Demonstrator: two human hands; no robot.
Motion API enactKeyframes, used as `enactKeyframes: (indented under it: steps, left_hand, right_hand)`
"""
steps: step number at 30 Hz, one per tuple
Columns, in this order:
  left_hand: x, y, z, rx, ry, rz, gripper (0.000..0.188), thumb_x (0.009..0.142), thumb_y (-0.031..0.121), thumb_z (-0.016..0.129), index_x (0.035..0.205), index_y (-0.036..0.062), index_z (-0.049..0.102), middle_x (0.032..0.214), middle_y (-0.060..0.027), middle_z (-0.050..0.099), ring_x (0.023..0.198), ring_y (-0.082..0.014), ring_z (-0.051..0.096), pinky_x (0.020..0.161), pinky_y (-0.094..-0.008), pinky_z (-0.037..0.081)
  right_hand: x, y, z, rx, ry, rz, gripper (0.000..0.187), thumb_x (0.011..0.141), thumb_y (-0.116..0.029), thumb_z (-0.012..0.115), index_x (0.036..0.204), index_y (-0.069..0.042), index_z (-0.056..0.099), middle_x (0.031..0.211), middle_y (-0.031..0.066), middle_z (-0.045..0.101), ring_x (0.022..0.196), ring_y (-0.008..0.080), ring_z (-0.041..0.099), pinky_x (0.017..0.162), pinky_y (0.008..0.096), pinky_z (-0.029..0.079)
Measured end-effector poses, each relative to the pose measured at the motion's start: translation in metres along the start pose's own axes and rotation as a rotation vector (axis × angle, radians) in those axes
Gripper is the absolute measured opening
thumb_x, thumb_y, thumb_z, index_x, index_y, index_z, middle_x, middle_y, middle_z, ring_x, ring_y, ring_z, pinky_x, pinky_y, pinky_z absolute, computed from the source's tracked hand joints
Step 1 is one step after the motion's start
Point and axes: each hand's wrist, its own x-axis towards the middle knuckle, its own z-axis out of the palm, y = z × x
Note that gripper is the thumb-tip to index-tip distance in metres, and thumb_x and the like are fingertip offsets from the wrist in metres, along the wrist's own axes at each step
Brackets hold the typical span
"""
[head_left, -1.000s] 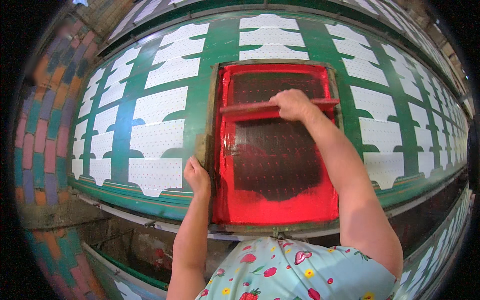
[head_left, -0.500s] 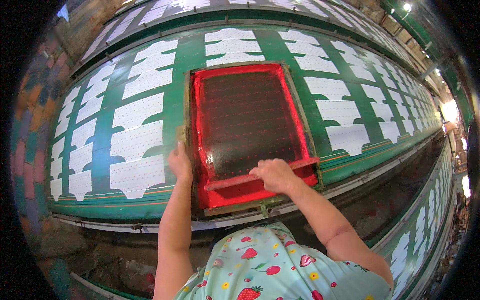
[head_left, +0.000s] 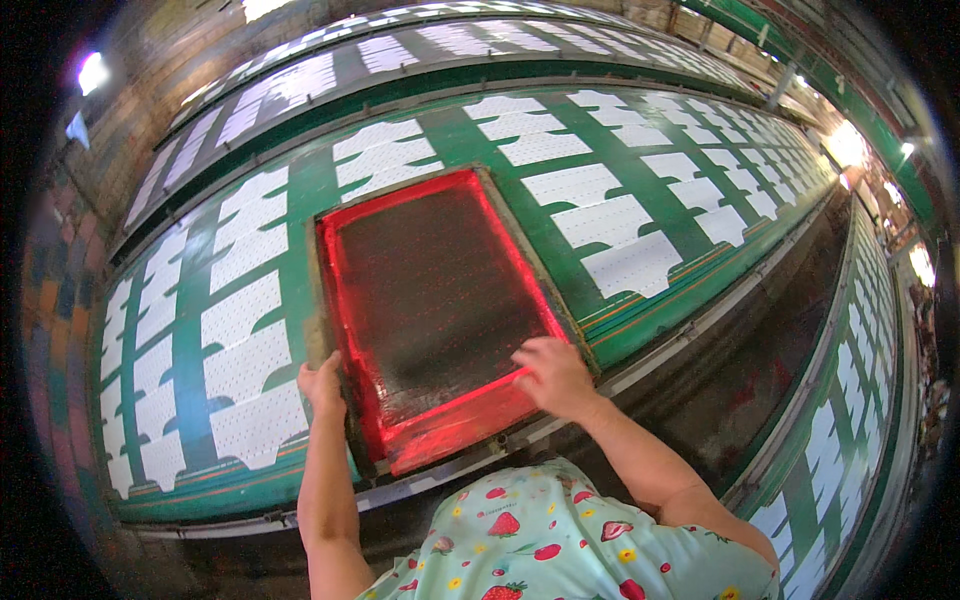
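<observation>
Two bare hands on a flat frame (head_left: pixel 318 265), which sits at a slant on a long green tabletop (head_left: pixel 455 145). Dark mesh (head_left: pixel 430 280) fills the middle, with wet-looking red paint (head_left: pixel 460 422) around the inside edges, thickest at the end nearest the person. Left hand (head_left: pixel 322 385) is up against the frame's left side, thumb at the edge; can't tell if those fingers are really pinching it. Right hand (head_left: pixel 555 378) is over the near right corner, fingers loosely bent and a bit spread, kinda blurry. Rows of white dotted pieces (head_left: pixel 248 345) lie either side. Fruit-print shirt (head_left: pixel 540 540), btw.
</observation>
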Motion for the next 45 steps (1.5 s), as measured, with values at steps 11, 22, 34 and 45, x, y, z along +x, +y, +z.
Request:
enactKeyframes:
  steps: [11, 22, 34, 45]
  left_hand:
    - [-0.035, 0.077, 0.097, 0.08, -0.002, 0.157, 0.036, 0.086, 0.002, 0.09, 0.118, -0.0018, 0.072, 0.11, -0.009, 0.079, 0.093, -0.0198, 0.073, 0.088, -0.0351, 0.057]
    - [-0.174, -0.019, 0.342, -0.117, -0.011, 0.06, 0.038, 0.089, -0.004, 0.085, 0.125, -0.0035, 0.071, 0.117, -0.0113, 0.079, 0.102, -0.0223, 0.073, 0.094, -0.0371, 0.057]
    - [-0.25, -0.04, 0.455, -0.013, 0.012, 0.052, 0.041, 0.089, 0.001, 0.088, 0.125, -0.0052, 0.07, 0.115, -0.012, 0.079, 0.099, -0.0215, 0.072, 0.094, -0.0376, 0.056]
    - [-0.245, -0.066, 0.476, 0.007, 0.031, 0.042, 0.048, 0.083, 0.011, 0.092, 0.121, -0.0066, 0.069, 0.112, -0.0158, 0.078, 0.098, -0.0265, 0.072, 0.095, -0.0393, 0.056]
  right_hand:
    - [-0.035, 0.178, -0.021, 0.743, 0.035, 0.806, 0.07, 0.105, -0.034, 0.078, 0.162, -0.001, 0.055, 0.161, 0.0248, 0.062, 0.148, 0.0375, 0.06, 0.122, 0.0453, 0.048]
    - [-0.071, 0.44, -0.144, 0.585, 0.076, 0.936, 0.072, 0.101, -0.029, 0.081, 0.164, -0.007, 0.055, 0.157, 0.0225, 0.064, 0.141, 0.0372, 0.064, 0.117, 0.0471, 0.051]
    - [-0.103, 0.562, -0.204, 0.6, 0.028, 0.919, 0.071, 0.102, -0.021, 0.079, 0.166, -0.007, 0.052, 0.156, 0.0241, 0.062, 0.139, 0.0387, 0.063, 0.117, 0.05, 0.05]
    - [-0.097, 0.45, -0.245, 0.171, -0.368, -0.15, 0.047, 0.093, -0.018, 0.078, 0.139, -0.012, 0.075, 0.148, 0.0176, 0.066, 0.141, 0.0394, 0.061, 0.116, 0.0558, 0.051]
